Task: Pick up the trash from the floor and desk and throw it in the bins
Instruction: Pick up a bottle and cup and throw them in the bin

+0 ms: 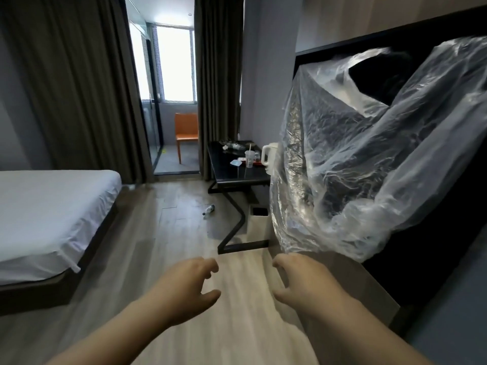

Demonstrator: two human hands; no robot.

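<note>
Ahead, from the head view: left hand point(184, 283) and right hand point(303, 283) held out low over the wooden floor point(163, 233), side by side with a gap between. Both released, fingers loosely curled, holding nothing. Right hand just under the lower edge of a clear plastic sheet point(369, 159) draped over a dark unit along the right wall; cannot tell whether the fingertips touch it.

Further on, a small plastic bottle point(208, 209) lying on its side on the floor, just left of the black worktop point(229, 176) and its angled metal leg. Under the worktop, against the wall, a pale bin point(259, 225) standing upright with a dark opening on top, partly hidden by the plastic sheet.

On the worktop: a clear cup point(249, 158) with a straw, upright near the right side; a white kettle point(268, 156) just beside it at the right edge; a blue-and-white wrapper point(236, 162) lying flat left of the cup; more litter at the far end, too small to tell apart.

At left, a bed point(52, 219) with a white sheet. Beyond, dark curtains point(79, 88), a bright window point(176, 61) and an orange chair point(186, 133) in the far room.
</note>
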